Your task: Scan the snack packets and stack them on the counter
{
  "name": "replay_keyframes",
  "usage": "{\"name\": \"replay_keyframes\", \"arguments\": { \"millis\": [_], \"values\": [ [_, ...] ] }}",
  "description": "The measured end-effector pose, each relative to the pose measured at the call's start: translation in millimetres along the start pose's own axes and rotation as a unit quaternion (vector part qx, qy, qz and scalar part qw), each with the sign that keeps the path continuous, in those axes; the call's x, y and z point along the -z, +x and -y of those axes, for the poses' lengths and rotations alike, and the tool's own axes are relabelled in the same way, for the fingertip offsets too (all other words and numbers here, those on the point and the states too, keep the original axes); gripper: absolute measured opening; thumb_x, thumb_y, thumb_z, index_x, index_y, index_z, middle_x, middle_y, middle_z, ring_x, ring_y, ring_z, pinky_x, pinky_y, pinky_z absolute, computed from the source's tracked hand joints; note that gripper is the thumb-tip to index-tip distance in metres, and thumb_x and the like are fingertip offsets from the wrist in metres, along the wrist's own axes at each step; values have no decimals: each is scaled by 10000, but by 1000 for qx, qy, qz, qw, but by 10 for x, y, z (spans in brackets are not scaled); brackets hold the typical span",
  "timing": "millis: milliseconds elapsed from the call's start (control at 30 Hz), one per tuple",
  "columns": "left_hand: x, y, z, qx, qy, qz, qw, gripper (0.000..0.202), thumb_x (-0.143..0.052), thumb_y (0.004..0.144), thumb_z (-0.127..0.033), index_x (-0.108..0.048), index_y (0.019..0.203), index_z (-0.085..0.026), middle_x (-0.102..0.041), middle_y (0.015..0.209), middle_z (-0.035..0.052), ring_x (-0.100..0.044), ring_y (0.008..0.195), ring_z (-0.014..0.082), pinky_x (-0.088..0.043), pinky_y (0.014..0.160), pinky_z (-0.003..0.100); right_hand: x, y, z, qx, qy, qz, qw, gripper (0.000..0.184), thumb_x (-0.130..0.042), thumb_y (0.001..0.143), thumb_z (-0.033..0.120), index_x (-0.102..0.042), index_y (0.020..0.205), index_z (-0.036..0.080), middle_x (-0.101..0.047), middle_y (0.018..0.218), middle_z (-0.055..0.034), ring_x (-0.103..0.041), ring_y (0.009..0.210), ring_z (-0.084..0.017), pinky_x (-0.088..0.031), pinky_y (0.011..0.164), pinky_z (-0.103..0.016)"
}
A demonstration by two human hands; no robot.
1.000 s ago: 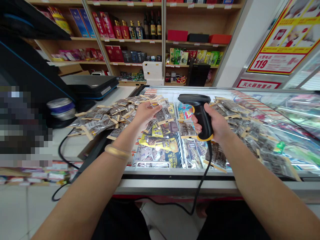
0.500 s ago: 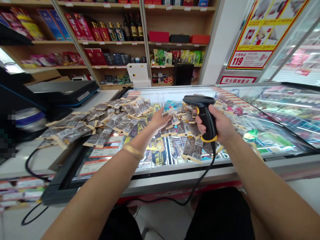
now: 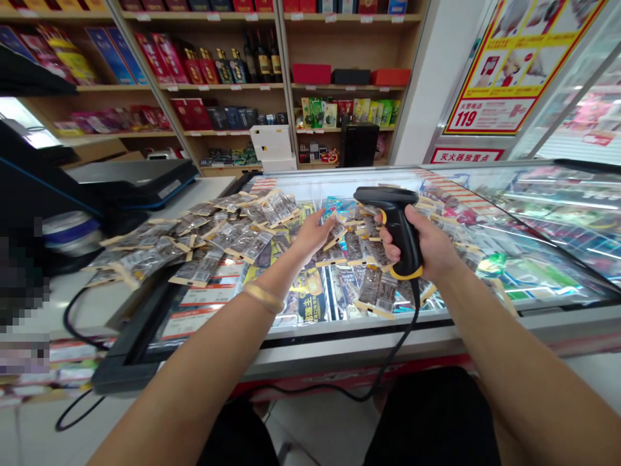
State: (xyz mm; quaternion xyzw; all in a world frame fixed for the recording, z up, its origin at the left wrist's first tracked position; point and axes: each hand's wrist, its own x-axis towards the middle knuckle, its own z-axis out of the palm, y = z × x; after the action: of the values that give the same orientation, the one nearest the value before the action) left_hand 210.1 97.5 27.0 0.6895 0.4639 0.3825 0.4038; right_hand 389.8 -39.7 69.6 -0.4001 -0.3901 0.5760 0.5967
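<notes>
My right hand (image 3: 429,243) is wrapped round the grip of a black and yellow barcode scanner (image 3: 405,226), which points left above the freezer top. My left hand (image 3: 316,232), with a gold bangle (image 3: 264,296) on its wrist, pinches a small clear snack packet (image 3: 338,232) with a tan edge; its fingertips are partly hidden. Under and around both hands lie many like packets with dark contents. A large heap of packets (image 3: 242,239) spreads to the left, and others (image 3: 376,288) lie below the scanner.
The packets rest on a glass-topped chest freezer (image 3: 291,349) with a metal rim. From the scanner a black cable (image 3: 398,353) hangs over the front edge. A black weighing scale (image 3: 140,178) stands at left. Shelves of boxes and bottles (image 3: 262,61) line the back.
My left hand has shifted slightly right, and the packet at its fingertips shows more clearly. The view has turned a little; my right hand keeps the scanner in nearly the same place.
</notes>
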Motion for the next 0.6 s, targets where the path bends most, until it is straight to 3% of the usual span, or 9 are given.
{"name": "replay_keyframes", "arguments": {
  "millis": [133, 267, 400, 500, 600],
  "values": [
    [214, 43, -79, -36, 33, -28, 998, 525, -617, 895, -362, -642, 1363, -127, -597, 1490, 162, -544, 1396, 278, -420, 1153, 395, -120, 38, 34, 5, 2, 14, 1000, 433, -699, 836, 609, -617, 903, 189, -570, 662, 5, -463, 455, -95, -398, 414, -227],
    [662, 259, -62, -60, 47, -110, 991, 474, -611, 860, -319, -673, 1297, -145, -679, 1376, 129, -645, 1242, 254, -500, 1062, 374, -393, 227, 62, 2, -4, 39, 999, 437, -634, 897, 616, -623, 947, 182, -566, 654, 10, -464, 449, -95, -406, 419, -230],
    [1116, 461, 82, -51, 100, -174, 978, 440, -628, 844, -308, -688, 1245, -138, -706, 1321, 130, -658, 1210, 242, -490, 1056, 344, -773, 543, -3, -23, 10, 59, 998, 437, -583, 942, 609, -621, 1016, 180, -570, 631, 14, -472, 437, -96, -398, 407, -222],
    [1277, 501, 199, -23, 197, -168, 965, 478, -664, 846, -357, -673, 1276, -148, -689, 1357, 136, -627, 1275, 267, -451, 1101, 352, -978, 746, -144, -40, 19, 65, 997, 432, -560, 961, 604, -620, 1039, 183, -569, 618, 20, -476, 428, -94, -395, 398, -214],
    [1277, 494, 250, -5, 318, -119, 940, 661, -712, 834, -456, -587, 1413, -161, -620, 1456, 153, -556, 1370, 313, -403, 1150, 382, -1016, 868, -336, -54, 19, 62, 996, 427, -580, 950, 604, -619, 996, 181, -570, 605, 21, -489, 428, -97, -406, 395, -213]
  ]
}}
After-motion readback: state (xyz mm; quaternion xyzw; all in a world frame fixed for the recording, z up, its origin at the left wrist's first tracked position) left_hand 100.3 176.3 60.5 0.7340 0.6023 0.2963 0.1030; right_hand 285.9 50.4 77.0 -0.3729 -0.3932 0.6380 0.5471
